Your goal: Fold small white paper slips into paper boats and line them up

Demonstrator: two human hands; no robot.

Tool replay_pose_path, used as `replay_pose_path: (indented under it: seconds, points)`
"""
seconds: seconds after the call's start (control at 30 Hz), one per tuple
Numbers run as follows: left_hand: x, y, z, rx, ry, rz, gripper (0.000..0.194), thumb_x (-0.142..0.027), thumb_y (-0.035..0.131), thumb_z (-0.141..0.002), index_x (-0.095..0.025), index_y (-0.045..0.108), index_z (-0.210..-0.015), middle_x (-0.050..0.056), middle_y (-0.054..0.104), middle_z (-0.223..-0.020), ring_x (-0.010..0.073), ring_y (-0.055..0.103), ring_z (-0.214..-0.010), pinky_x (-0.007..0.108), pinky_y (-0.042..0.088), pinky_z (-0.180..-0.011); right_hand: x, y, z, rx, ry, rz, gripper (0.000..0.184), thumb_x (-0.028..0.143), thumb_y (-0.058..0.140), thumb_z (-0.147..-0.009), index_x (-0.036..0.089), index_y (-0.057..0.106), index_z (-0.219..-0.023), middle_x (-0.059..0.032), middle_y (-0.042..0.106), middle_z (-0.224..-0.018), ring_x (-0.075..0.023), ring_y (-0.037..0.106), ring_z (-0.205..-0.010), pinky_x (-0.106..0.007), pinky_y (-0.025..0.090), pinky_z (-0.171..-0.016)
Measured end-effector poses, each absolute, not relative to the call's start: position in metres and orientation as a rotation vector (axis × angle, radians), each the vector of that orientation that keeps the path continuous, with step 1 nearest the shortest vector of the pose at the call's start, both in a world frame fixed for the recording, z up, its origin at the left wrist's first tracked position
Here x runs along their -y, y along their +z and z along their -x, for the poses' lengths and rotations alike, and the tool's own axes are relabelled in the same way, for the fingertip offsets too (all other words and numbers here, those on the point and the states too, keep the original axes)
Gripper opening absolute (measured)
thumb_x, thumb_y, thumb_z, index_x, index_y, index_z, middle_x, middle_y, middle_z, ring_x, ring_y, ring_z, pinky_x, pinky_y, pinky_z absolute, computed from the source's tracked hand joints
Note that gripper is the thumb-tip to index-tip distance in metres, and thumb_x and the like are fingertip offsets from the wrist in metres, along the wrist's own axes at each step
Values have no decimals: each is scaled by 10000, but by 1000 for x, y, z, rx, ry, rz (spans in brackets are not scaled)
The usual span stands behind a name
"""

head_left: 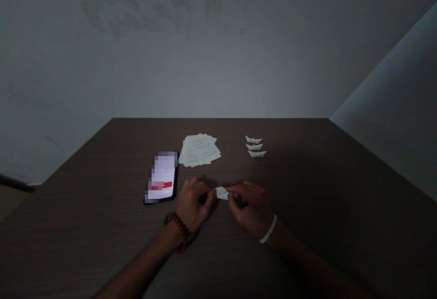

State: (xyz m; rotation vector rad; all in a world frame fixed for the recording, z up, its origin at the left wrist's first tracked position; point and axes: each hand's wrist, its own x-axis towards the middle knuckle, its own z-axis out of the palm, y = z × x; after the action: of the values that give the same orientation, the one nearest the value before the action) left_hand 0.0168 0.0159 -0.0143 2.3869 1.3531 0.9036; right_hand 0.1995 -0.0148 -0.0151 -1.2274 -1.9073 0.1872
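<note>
Between my two hands is a small folded piece of paper [222, 193], white with print on it. My left hand [195, 202] pinches its left end between thumb and fingers. The right end is gripped the same way by my right hand [251, 205]. Parts of the paper are hidden behind the fingertips, so its full folded shape does not show. A brown bead bracelet [178, 226] circles my left wrist, and a pale bead bracelet [269, 229] is around my right wrist.
Beyond my left hand lies a loose stack of printed paper sheets [200, 149]. Left of it is a phone [161, 176] with a lit, partly blurred screen. Three folded paper boats [256, 154] stand in a column at the back right. The dark table [102, 244] meets a stained wall [218, 71].
</note>
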Motion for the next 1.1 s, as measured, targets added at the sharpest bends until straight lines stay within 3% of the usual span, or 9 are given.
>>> replay_pose_path:
  seconds: [0.2,0.33,0.67,0.83,0.93,1.1]
  points:
    - [-16,-18,-15,-1341,897,-2428,296,-277,490,-863,-181,551,-590,26,571,-598,198,489,-674,347,357,-657,10,-17,-201,1885,169,1413,62,163,601,-766,209,626,-734,1,622,-630,-145,548,-608,-277,399,-632]
    - [-16,-19,-15,-1346,894,-2458,313,-284,475,-868,-184,538,-578,26,567,-587,202,486,-675,361,358,-674,8,-19,-203,1955,103,1452,165,190,601,-788,208,570,-627,-8,612,-628,-156,543,-643,-281,387,-638]
    - [-13,-17,-17,-1336,783,-2510,343,-250,423,-891,-177,476,-561,27,545,-582,196,483,-677,346,336,-665,8,-23,-203,2026,88,1449,234,182,575,-831,191,513,-606,-7,577,-639,-132,525,-639,-254,368,-631]
    - [-13,-19,-19,-1416,768,-2515,310,-258,508,-806,-189,430,-514,17,511,-534,200,482,-659,354,352,-676,7,-24,-203,2021,103,1455,214,180,594,-814,189,531,-609,2,594,-640,-132,530,-650,-255,363,-641]
    - [-13,-18,-19,-1489,802,-2467,250,-326,569,-774,-188,476,-588,30,539,-612,214,490,-693,348,369,-658,7,-23,-205,2011,133,1447,208,190,606,-804,192,542,-607,4,608,-642,-134,535,-650,-256,365,-640]
    - [-14,-19,-18,-1281,909,-2415,167,-307,524,-848,-171,618,-839,35,603,-720,203,517,-729,341,390,-684,6,-19,-206,2038,152,1383,212,211,604,-811,192,550,-607,8,604,-628,-127,532,-626,-258,364,-641]
